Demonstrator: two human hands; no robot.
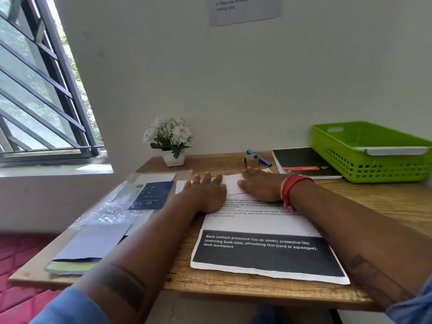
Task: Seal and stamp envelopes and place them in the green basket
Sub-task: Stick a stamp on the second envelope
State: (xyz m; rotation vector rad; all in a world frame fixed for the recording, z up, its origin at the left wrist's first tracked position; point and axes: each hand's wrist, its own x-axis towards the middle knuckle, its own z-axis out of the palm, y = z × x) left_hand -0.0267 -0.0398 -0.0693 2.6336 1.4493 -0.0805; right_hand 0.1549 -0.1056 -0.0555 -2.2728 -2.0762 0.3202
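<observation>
A white envelope (231, 183) lies flat on the wooden desk (374, 202), partly on a printed sheet. My left hand (205, 192) rests palm down on its left part, fingers spread. My right hand (259, 185) lies flat on its right part, with red thread bands on the wrist. Both hands press on the envelope; neither grips it. The green basket (371, 157) stands at the far right of the desk, with a white envelope (395, 150) lying across its rim.
A roll of brown tape (252, 160) and a blue pen (261, 158) lie behind the hands. A black notebook (301, 162) sits beside the basket. A potted white flower (171, 141) stands at the back. Books under clear film (117, 213) lie on the left.
</observation>
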